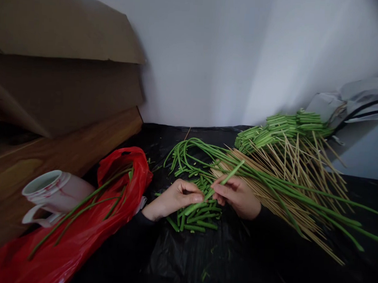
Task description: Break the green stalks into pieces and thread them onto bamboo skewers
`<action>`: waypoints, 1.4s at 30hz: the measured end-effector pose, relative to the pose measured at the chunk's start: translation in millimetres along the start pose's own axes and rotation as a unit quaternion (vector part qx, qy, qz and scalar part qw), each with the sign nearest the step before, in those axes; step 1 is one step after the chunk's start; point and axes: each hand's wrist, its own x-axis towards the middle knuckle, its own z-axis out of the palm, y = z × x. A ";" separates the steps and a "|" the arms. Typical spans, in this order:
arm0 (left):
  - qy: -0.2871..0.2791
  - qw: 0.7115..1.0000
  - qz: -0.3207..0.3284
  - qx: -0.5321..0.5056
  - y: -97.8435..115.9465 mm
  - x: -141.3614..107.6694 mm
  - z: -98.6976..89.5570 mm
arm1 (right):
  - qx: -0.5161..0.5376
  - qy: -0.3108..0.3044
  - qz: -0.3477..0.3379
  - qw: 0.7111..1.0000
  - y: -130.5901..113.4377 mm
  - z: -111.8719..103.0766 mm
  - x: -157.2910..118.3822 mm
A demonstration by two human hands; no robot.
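Between my two hands, over a heap of cut green bean pieces (204, 219), is a long green bean (233, 172). My right hand (238, 196) pinches it, and its upper end points up and to the right. My left hand (177, 198) has thumb and forefinger pressed together at the bean's lower end; the exact grip there is partly hidden by the fingers. Long uncut beans (269, 178) curve behind my hands and run to the right, across a spread of thin wooden skewers (298, 213).
Skewered rows of bean pieces (283, 129) are stacked at the back right. On the left are a red plastic bag (110, 221) with a few beans, a white mug (61, 194) and a cardboard box (67, 69). Black plastic sheeting (196, 258) covers the work surface.
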 end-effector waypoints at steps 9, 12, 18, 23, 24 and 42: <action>-0.007 0.998 -0.038 -0.054 -0.3 -1.3 4.0 | 0.001 0.013 -0.003 1.000 -5.4 -2.6 0.8; 0.025 0.996 -0.053 -0.067 0.4 -1.7 3.7 | 0.036 0.053 0.004 0.998 -9.8 -4.0 2.1; 0.137 0.972 -0.059 -0.182 3.5 1.7 6.9 | 0.037 0.047 -0.015 0.998 -3.8 -3.8 3.0; 0.155 0.955 -0.055 -0.248 4.2 5.0 9.0 | 0.032 0.040 -0.030 0.998 3.7 -0.8 2.1; 0.155 0.954 -0.053 -0.252 3.3 5.4 8.9 | 0.025 0.041 -0.033 0.998 4.1 -0.4 1.9; 0.184 0.903 -0.005 -0.387 -3.4 8.7 -9.3 | -0.068 -0.014 -0.012 0.998 0.4 8.6 -6.8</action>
